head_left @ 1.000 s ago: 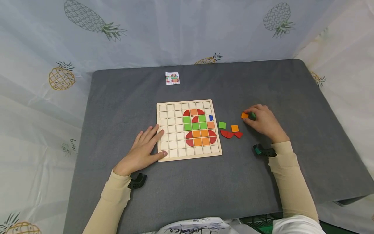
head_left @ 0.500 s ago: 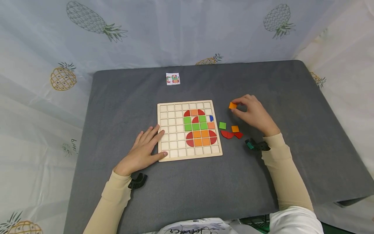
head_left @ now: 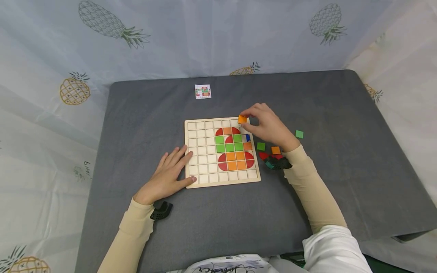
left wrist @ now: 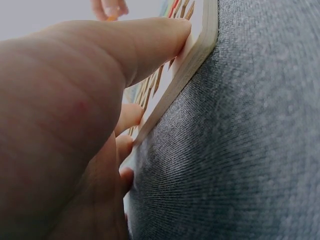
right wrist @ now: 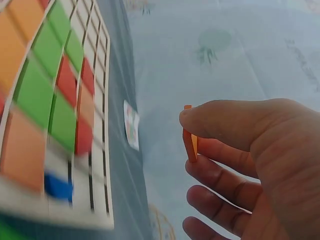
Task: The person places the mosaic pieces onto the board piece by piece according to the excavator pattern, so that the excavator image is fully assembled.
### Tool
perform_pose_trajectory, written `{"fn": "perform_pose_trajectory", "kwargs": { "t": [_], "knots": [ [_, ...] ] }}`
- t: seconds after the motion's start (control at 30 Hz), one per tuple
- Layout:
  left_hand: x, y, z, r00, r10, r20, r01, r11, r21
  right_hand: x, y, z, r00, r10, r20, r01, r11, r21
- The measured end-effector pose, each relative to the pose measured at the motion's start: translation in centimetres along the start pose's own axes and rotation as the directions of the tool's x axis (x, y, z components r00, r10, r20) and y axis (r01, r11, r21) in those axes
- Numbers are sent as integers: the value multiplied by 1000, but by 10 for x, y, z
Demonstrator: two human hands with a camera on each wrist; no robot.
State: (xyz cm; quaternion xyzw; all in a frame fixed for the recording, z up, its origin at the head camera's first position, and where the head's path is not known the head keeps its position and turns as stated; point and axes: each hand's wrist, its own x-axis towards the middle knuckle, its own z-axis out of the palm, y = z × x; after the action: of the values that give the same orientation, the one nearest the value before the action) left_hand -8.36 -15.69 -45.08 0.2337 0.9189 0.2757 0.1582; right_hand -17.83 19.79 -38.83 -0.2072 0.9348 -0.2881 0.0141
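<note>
A wooden grid board point(head_left: 203, 169) lies on the table, its right half partly filled with red rounded pieces, green squares and orange squares. My right hand point(head_left: 268, 124) pinches an orange square tile point(head_left: 242, 119) between thumb and fingers, over the board's upper right corner. In the right wrist view that tile point(right wrist: 189, 142) stands edge-on, held above the board. My left hand point(head_left: 164, 180) rests on the board's left edge with fingers spread, the thumb on the lower left corner. A small blue piece point(head_left: 247, 138) sits in the right column of cells.
Right of the board lie a loose green square point(head_left: 261, 146), an orange square point(head_left: 275, 150) and red pieces point(head_left: 263, 156), partly hidden by the right wrist camera. Another green square point(head_left: 299, 134) lies farther right. A small printed card point(head_left: 203, 91) lies beyond the board.
My right hand has carried the orange tile left from beside the board to its upper right corner. The green square formerly under that hand now shows on the table. My left hand stays put.
</note>
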Motion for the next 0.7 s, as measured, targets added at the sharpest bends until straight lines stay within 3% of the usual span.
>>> {"fn": "perform_pose_trajectory", "kwargs": {
  "t": [0.23, 0.7],
  "knots": [
    [0, -1, -1, 1000, 4, 0, -4, 1000, 3, 16, -19, 18, 998, -48, 43, 46, 998, 39],
    [0, -1, -1, 1000, 3, 0, -3, 1000, 8, 31, -43, 51, 981, -151, 120, 159, 986, -59]
  ]
}}
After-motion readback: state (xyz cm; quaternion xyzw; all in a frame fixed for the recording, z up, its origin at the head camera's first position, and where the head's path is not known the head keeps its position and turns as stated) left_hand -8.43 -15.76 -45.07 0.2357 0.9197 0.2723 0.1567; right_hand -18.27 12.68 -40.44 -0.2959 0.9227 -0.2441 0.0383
